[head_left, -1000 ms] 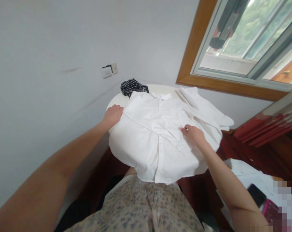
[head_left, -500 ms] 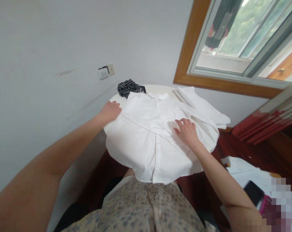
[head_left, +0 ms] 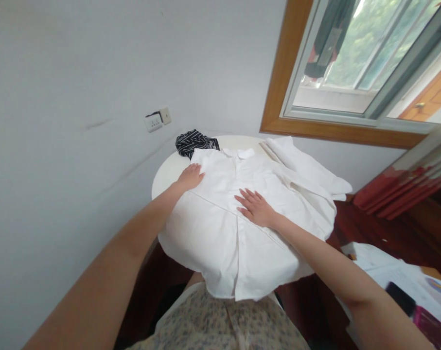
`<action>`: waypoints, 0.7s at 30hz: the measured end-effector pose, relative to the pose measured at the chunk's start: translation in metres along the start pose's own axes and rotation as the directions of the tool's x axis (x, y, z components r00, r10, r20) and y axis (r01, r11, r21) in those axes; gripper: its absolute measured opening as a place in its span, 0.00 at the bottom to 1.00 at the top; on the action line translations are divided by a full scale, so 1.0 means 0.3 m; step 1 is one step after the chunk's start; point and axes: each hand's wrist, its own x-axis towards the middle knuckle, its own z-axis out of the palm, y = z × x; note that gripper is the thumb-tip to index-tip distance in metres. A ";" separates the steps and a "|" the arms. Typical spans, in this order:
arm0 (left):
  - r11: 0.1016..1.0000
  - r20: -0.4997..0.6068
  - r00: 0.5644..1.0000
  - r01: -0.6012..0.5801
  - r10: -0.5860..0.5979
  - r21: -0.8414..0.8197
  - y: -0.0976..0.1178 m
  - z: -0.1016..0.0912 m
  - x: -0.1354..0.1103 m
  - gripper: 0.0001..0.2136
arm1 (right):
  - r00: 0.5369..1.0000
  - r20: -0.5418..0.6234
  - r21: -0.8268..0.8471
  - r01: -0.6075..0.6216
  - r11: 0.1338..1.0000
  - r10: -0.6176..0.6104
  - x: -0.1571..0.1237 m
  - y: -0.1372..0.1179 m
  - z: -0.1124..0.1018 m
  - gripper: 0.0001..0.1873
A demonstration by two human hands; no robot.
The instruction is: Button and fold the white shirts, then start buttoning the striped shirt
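Note:
A white collared shirt (head_left: pixel 209 238) lies spread on a round white table (head_left: pixel 164 175), its collar toward the wall and its hem hanging over the near edge. At the right, a sleeve is folded across the body and reaches past the table. My left hand (head_left: pixel 191 177) rests on the shirt's left edge near the shoulder, fingers extended. My right hand (head_left: pixel 257 209) lies flat on the middle of the shirt beside the button placket, with its fingers spread. Neither hand grips the cloth. Behind the collar sits a bunched black-and-white striped cloth (head_left: pixel 194 143).
A white wall with a socket (head_left: pixel 153 122) stands behind the table. A wood-framed window (head_left: pixel 337 127) is at the upper right, above a red-and-white curtain (head_left: pixel 384 192). Papers (head_left: pixel 380 265), a dark phone-like object (head_left: pixel 400 297) and a pink-edged item (head_left: pixel 432 326) lie at the lower right.
My left hand has moved right, from the table's edge onto the shirt. My right hand has slid left toward the placket and flattened. The view has shifted slightly.

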 end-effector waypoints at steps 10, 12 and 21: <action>0.999 -0.036 0.999 -0.033 0.033 -0.002 -0.004 -0.014 0.090 0.30 | 1.000 -0.004 0.032 -0.023 0.999 0.023 -0.002 -0.015 -0.021 0.27; 0.997 0.018 0.998 -0.065 0.066 -0.044 -0.017 0.013 0.128 0.29 | 1.000 0.007 0.030 -0.025 0.999 0.024 -0.001 -0.018 -0.027 0.28; 0.995 0.121 0.992 0.032 -0.020 -0.096 -0.091 0.080 0.211 0.31 | 1.000 0.020 0.032 -0.016 0.999 0.016 -0.064 -0.004 -0.053 0.30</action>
